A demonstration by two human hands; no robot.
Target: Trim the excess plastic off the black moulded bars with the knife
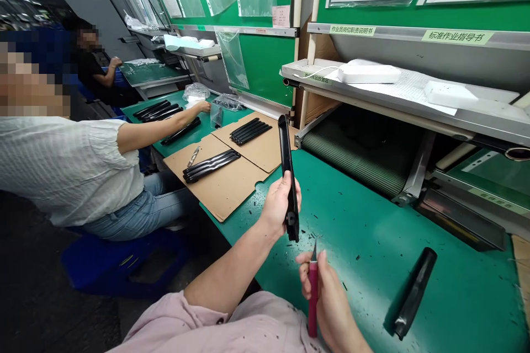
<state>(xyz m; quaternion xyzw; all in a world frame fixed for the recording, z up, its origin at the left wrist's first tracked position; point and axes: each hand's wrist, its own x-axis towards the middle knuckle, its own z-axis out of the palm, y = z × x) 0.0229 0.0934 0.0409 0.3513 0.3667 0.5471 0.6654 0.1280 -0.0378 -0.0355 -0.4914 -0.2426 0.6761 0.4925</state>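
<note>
My left hand [276,204] grips a long, glossy black plastic part [289,165] and holds it nearly upright above the green table [348,204]. The part's hollow side shows. Lower down, my right hand [327,292] is closed around a craft knife [313,295] with a dark red handle, its pointed blade up, just below the part's lower end and apart from it. A second black plastic part [415,293] lies on the table to the right. Small black shavings [304,231] are scattered under my hands.
Left of me, brown cardboard [223,198] carries rows of black parts [211,165] and another cutter [193,156]. A seated co-worker [103,176] reaches over the table there. A conveyor belt [360,149] runs beneath a shelf [397,99] holding white devices [368,73].
</note>
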